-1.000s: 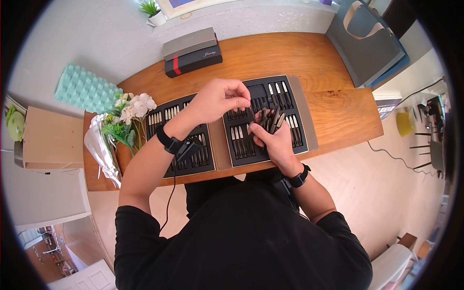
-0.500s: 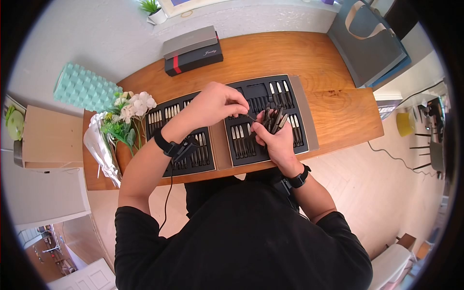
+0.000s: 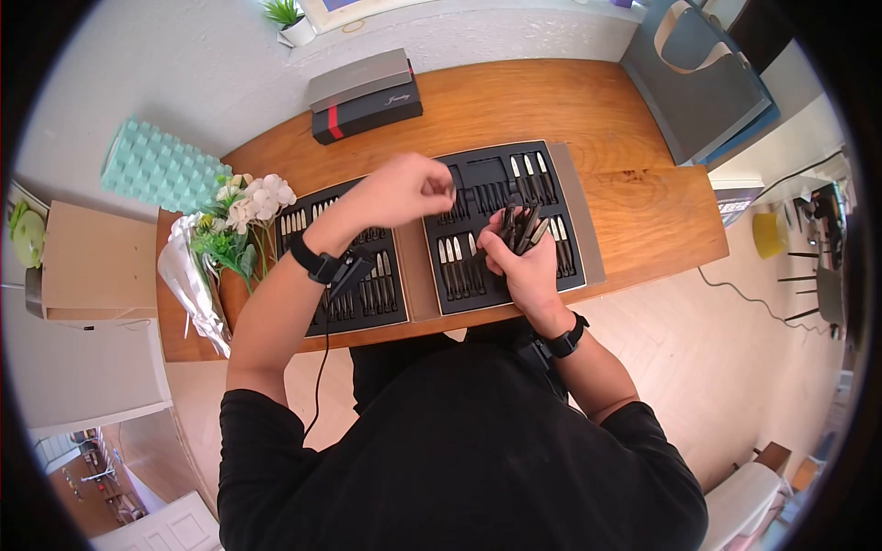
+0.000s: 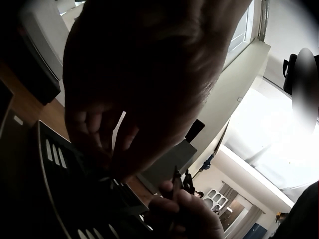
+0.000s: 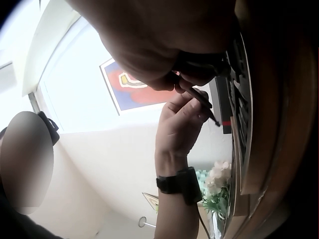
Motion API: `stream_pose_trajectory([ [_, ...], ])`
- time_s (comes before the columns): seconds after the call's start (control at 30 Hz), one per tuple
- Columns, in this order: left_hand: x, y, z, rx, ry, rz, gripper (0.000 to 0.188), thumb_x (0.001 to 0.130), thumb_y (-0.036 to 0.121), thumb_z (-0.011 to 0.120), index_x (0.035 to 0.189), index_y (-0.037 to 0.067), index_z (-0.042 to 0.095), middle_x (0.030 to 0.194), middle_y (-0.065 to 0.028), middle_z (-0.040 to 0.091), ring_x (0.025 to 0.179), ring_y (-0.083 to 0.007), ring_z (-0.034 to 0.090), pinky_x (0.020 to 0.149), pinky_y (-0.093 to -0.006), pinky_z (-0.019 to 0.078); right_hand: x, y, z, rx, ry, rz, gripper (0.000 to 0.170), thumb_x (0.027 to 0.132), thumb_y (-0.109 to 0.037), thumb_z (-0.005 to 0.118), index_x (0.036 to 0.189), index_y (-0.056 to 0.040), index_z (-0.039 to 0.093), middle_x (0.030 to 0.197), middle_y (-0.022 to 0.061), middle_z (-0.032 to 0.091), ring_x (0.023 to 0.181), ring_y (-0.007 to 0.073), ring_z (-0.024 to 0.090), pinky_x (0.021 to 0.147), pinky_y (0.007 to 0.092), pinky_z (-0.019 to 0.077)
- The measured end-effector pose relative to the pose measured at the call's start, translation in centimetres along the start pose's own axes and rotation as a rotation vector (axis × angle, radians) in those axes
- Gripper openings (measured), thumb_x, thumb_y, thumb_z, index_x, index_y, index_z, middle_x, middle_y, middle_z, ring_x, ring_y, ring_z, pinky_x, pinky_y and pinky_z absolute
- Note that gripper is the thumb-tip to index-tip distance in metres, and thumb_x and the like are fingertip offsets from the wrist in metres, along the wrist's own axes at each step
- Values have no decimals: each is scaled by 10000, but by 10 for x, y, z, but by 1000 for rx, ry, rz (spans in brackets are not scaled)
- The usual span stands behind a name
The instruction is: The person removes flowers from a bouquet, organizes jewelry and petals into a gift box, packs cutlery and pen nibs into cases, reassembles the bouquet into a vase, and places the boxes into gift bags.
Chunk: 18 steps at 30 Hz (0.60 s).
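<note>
Two black trays, a left one point(image 3: 356, 315) and a right one point(image 3: 501, 296), hold rows of slim dark-handled pieces with pale silvery tips. My right hand point(image 3: 530, 273) grips a bundle of dark pieces point(image 3: 524, 228) above the right tray; in the left wrist view that hand point(image 4: 187, 214) has its thumb against a slim piece point(image 4: 176, 181). Over the gap between the trays is my left hand point(image 3: 409, 191), its thumb and fingers bent together; anything between them cannot be made out. In the right wrist view the left hand point(image 5: 182, 124) appears behind a thin dark piece point(image 5: 202, 102).
Flowers point(image 3: 248, 211) in silvery wrapping lie left of the trays, near a mint textured object point(image 3: 163, 170). A black and grey box point(image 3: 367, 110) stands on the wooden table point(image 3: 634, 216) at the back. A large grey bag point(image 3: 694, 92) stands at the back right.
My left hand has moved left, away from the bundle, after its fingertips were close to it half a second ago. The right hand keeps its grip in nearly the same place.
</note>
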State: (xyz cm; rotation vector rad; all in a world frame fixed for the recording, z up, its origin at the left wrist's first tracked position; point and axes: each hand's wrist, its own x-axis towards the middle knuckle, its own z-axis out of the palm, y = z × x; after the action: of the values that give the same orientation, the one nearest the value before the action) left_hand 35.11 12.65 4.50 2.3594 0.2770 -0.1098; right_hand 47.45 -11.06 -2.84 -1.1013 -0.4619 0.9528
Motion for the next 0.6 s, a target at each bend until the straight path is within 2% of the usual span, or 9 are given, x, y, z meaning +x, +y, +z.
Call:
stream_pose_trajectory([
  [0.07,8,-13,-2,-509,78,-182,122,1068,83,807,1118,-28,811,940,-84,810,852,-159,774,785,-318,629,0,1,-1,-4,-22,-6,266,1011,-9,861,1203,-32,677,954,5,744,709,61,643,592,244,496],
  [0.1,12,-13,-2,-585,109,-156,129,1078,69,794,1121,-52,801,951,-114,827,857,-175,822,779,-307,665,1,1,-1,-4,-24,-7,266,1011,-9,861,1203,-32,677,954,5,744,709,61,643,592,244,496],
  [0.23,24,-11,7,-569,161,-222,104,1076,61,797,1106,-39,793,947,-109,822,873,-179,827,769,-314,664,1,2,-3,-12,-50,-10,276,1009,-2,860,1210,-31,673,959,9,748,715,62,653,595,239,501],
  [0.33,34,-16,12,-451,156,-239,96,1068,39,792,1107,-48,790,937,-115,827,856,-189,838,750,-311,668,1,3,-2,-4,-44,-13,275,1009,1,859,1209,-28,673,962,13,749,719,62,657,596,237,500],
  [0.4,37,-17,12,-379,86,-287,92,1057,26,795,1109,-50,793,931,-121,830,833,-188,835,738,-312,665,1,2,-2,-1,-40,-15,275,1009,3,859,1210,-27,672,964,15,750,721,62,659,596,236,498],
  [0.6,32,-14,3,-391,135,-292,94,1044,21,802,1093,-58,794,935,-133,841,825,-189,839,721,-310,664,0,2,-3,29,-48,-6,280,1008,15,856,1216,-26,673,972,20,752,727,66,664,597,237,501],
])
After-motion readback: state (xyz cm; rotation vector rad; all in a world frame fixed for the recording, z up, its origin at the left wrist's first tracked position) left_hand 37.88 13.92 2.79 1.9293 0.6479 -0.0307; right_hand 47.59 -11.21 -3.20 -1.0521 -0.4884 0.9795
